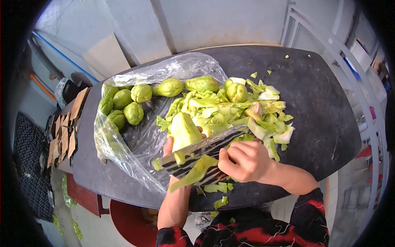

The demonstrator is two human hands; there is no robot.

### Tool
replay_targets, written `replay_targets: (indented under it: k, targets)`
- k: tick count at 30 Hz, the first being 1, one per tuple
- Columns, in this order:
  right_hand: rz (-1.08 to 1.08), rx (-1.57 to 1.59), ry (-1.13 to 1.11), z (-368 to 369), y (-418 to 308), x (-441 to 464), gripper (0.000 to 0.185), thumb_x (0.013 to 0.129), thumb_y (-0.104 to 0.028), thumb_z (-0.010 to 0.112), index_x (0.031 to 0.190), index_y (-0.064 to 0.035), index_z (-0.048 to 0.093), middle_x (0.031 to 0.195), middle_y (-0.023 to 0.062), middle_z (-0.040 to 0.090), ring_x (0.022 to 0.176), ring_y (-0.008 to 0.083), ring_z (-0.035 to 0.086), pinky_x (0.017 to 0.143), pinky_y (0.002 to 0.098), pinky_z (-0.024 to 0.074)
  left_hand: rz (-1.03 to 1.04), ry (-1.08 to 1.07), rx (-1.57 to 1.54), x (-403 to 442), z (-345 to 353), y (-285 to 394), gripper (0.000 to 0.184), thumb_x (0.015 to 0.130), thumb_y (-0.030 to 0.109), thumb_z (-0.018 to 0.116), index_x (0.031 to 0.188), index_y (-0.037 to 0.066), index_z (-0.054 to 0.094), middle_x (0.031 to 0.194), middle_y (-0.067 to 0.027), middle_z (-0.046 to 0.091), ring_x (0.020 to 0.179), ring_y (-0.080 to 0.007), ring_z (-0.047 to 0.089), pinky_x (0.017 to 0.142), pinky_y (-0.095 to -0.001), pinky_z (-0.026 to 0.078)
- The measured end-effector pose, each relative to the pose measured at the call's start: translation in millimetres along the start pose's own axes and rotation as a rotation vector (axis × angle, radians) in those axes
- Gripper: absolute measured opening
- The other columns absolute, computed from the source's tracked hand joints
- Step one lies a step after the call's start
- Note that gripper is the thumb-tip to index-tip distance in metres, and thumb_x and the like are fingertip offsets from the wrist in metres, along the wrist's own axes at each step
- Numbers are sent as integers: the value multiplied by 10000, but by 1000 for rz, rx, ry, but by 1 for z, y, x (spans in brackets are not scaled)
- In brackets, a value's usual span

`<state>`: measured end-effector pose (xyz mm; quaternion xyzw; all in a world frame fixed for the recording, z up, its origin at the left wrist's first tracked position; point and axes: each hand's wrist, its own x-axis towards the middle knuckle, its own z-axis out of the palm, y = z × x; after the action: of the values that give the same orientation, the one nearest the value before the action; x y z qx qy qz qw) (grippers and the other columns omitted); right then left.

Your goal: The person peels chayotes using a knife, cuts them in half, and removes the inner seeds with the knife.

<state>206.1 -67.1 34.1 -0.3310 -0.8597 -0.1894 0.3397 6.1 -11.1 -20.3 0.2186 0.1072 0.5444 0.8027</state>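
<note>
The left hand (168,147) grips a peeled chayote (182,131), thumb on one side and fingertips on the other. The right hand (249,161) is curled shut around a big cleaver (220,143). Its wide blade crosses the chayote's near end, between the hands. Green peels (224,110) lie just past the chayote.

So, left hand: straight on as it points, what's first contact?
Probably the peel pile, just past the peeled chayote that the left hand holds. A whole chayote lies farther along. Height above the table is hard to judge, so it might pass over.
</note>
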Motion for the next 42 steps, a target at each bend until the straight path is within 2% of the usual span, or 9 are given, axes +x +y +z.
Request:
replay_targets:
  k: [10,16,20,23,27,31,39,40,42]
  targets:
    - [78,12,18,13,13,-4,65,806,-110,605,832,-70,560,626,2,526,550,129,605,442,300,503,46,110,41,-3,3,-4,712,868,532,581,1402,69,489,1276,-159,608,1144,-331,600,997,-484,489]
    - [291,26,-127,31,51,-12,62,816,-48,589,839,-64,533,653,79,634,604,230,687,484,355,546,11,0,69,2,4,-6,671,889,581,536,1374,117,510,1209,-144,630,1029,-337,632,634,-432,552]
    - [278,55,-76,20,36,-6,98,801,-48,596,813,-73,502,613,51,588,576,234,662,491,345,540,-20,-101,-112,0,-7,-3,645,918,567,509,1382,119,514,1250,-151,621,1055,-331,633,742,-487,570]
    - [182,29,-39,14,24,-6,89,785,-78,601,787,-83,513,608,-3,511,545,163,600,469,294,507,97,272,-204,9,20,-3,619,985,532,442,1407,81,496,1337,-169,589,1146,-305,607,986,-504,505]
    - [-18,-36,27,13,7,-4,98,732,-110,611,815,-68,580,645,-10,481,570,110,540,455,239,448,-70,89,-262,11,-9,-6,637,951,612,470,1169,27,598,1060,-162,656,998,-324,620,889,-467,528]
    - [-69,-54,100,18,-1,0,101,694,-7,632,769,-19,566,585,-3,393,503,129,477,408,232,389,-106,173,-391,9,10,-5,697,932,653,477,1195,18,588,1077,-152,641,997,-298,621,857,-443,550]
    - [-54,-150,27,20,4,-5,83,746,-89,623,802,-59,570,628,-4,474,548,114,522,443,234,445,-20,-6,-238,3,3,-8,704,954,577,478,1442,71,428,1186,-161,580,1055,-299,593,934,-452,514]
    - [-7,-151,20,24,10,-7,82,751,-90,623,804,-59,567,626,-4,481,544,115,534,441,240,455,104,286,57,5,10,-8,683,965,566,460,1424,60,463,1182,-156,607,1047,-283,601,945,-428,510]
    - [85,-132,-11,30,20,-9,70,759,-84,616,805,-64,567,632,1,506,553,126,578,458,248,480,133,381,-56,6,27,-8,663,972,559,447,1394,50,502,1178,-152,634,1051,-269,613,951,-408,509]
